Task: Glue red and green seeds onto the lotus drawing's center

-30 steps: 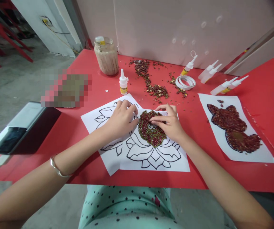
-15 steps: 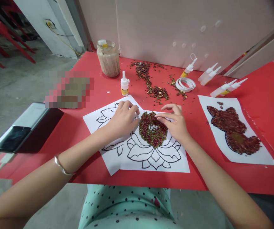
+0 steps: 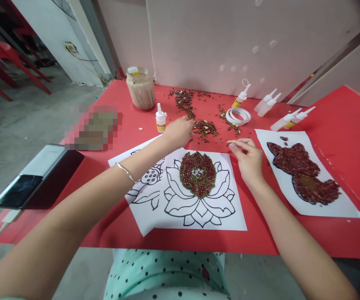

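Past the two o'clock edge of the lotus sheet (image 3: 201,208), your right hand (image 3: 250,161) pinches, well apart from your left hand (image 3: 180,131), curled by loose beans (image 3: 206,128) at eleven; both holds unclear.

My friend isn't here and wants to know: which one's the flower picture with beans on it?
On the red table, near its front edge, two white sheets overlap. The flower picture is the right-hand one. Dark red and green beans cluster on it, while the left sheet's drawing shows just black outlines.
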### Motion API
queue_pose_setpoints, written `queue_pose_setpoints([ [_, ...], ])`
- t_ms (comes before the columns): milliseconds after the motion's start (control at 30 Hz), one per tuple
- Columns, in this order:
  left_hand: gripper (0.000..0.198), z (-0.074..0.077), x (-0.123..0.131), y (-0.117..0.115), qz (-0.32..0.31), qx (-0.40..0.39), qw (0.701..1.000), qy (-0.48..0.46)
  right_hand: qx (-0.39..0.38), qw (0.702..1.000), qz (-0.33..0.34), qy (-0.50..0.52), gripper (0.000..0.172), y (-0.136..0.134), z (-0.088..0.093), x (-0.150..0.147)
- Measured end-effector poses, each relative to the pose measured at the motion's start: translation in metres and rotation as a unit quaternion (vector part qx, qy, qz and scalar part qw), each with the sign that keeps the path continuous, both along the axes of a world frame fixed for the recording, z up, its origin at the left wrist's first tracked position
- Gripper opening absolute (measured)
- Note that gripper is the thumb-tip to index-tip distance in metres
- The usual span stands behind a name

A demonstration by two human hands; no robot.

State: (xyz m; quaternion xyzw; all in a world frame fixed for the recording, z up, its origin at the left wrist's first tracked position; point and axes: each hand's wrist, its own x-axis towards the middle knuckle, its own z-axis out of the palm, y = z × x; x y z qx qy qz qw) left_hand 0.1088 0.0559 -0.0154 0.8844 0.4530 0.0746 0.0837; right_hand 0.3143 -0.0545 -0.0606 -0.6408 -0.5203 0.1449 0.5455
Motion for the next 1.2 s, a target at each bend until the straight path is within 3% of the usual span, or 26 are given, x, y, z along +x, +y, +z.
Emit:
queue_pose_setpoints([
  [100, 0.019, 0.002, 0.008, 0.005, -0.044, -0.005, 0.999, 0.011, -0.010, 1.000, 0.003, -0.011, 0.016, -0.002, 0.004, -0.003],
  [267, 0.014, -0.001, 0.010, 0.005, -0.124, -0.078, 0.989, 0.019, -0.018, 1.000, 0.008, -0.024, 0.015, -0.004, 0.008, -0.006],
  [733, 0.019, -0.006, 0.011, -0.002, -0.182, -0.004, 0.982, 0.051, -0.012, 1.000, 0.026, 0.009, 0.014, -0.003, 0.003, -0.005],
  [1000, 0.016, 0.013, -0.007, -0.033, -0.193, -0.063, 0.979, 0.009, -0.010, 1.000, 0.025, 0.008, 0.013, -0.002, 0.003, -0.007],
  [1200, 0.019, 0.015, -0.022, -0.054, -0.221, -0.074, 0.972, -0.030, -0.014, 1.000, 0.027, 0.000, 0.013, -0.003, 0.004, -0.009],
])
